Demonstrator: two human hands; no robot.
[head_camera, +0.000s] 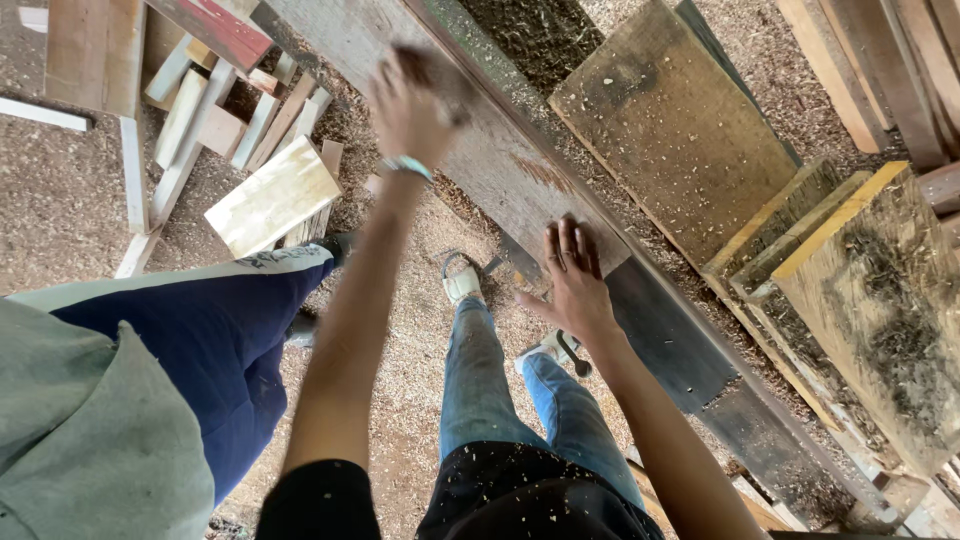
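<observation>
A long grey weathered plank (500, 170) runs diagonally from the top left down to the lower right. My left hand (410, 105), wearing a teal wristband (407, 165), is over the plank's far part and is blurred by motion, so its grip is unclear. My right hand (572, 280) lies flat on the plank's near edge with the fingers stretched out, holding nothing. My legs in blue jeans (480, 380) stand below the plank on the sawdust.
Another person in dark blue trousers (210, 340) stands close at my left. A pile of pale wood offcuts (230, 110) and a square board (272, 195) lie on the sawdust floor (60, 200). Wide rough boards (680, 120) and thick slabs (880, 300) are stacked to the right.
</observation>
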